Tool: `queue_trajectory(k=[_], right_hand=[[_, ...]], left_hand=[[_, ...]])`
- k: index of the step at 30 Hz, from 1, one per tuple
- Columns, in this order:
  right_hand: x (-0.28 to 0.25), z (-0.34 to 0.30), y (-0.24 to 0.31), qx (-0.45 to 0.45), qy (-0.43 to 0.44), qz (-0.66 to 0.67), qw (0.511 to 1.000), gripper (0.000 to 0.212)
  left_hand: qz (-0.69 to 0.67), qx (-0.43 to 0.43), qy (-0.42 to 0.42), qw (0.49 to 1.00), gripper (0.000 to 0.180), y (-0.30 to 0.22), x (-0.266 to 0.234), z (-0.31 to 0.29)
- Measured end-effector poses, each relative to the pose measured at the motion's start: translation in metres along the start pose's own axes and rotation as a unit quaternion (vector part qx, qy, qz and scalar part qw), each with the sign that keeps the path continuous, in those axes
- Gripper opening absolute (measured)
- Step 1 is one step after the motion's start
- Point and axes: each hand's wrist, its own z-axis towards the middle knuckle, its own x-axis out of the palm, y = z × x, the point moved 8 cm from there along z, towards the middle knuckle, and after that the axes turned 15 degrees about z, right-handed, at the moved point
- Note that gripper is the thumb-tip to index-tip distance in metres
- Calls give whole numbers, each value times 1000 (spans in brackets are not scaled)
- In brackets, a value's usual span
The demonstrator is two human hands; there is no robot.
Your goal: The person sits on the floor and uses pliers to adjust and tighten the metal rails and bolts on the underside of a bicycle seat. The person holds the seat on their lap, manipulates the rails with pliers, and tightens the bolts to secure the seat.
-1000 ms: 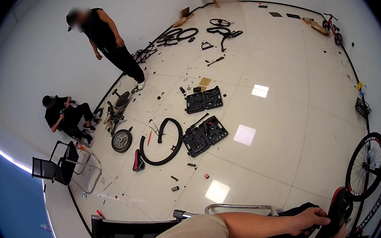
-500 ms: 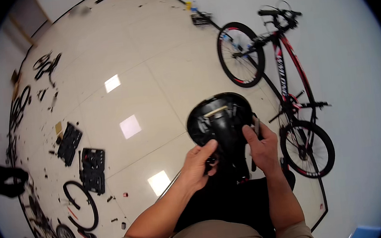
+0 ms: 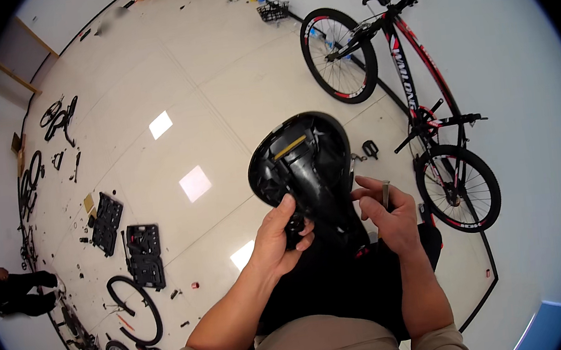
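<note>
A black bicycle saddle (image 3: 307, 172), with a yellowish strip across its wide end, rests in front of me above my dark-clad lap, its narrow end toward me. My left hand (image 3: 279, 235) is closed at the saddle's left edge, thumb up against it. Its curled fingers wrap a dark knobby piece; whether that belongs to the saddle I cannot tell. On the other side, my right hand (image 3: 392, 216) is beside the saddle's narrow end, its fingers bent around a slim silver metal piece (image 3: 386, 194) that sticks up between them. The lower end of that piece is hidden.
A black and red bicycle (image 3: 401, 73) leans along the right wall. A pedal (image 3: 370, 150) lies beyond my right hand. Left on the floor are an open tool case (image 3: 144, 257), a tyre (image 3: 153, 311) and scattered parts. Another person's dark-clothed leg (image 3: 26, 290) shows at far left.
The saddle has turned slightly and sits further left and up in the picture. My right hand has drawn away from its side, showing the silver piece more plainly. The whole view has shifted.
</note>
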Motion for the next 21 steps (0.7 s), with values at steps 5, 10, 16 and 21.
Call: queue_trajectory(k=[5,10,16,21], right_hand=[[32,-5,3,35,67,-109,991,50],[19,-2,-4,-10,4,-139,990,34],[-28,1,-16,17,-130,7,991,22],[-49,-9,-18,38,-148,2,988,21]], left_hand=[[40,-11,-17,999,40,-1,4,-2],[6,-7,6,1000,43,0,1,0],[-68,-1,8,998,41,-6,3,1],[-64,-17,-16,998,39,-1,-1,2]])
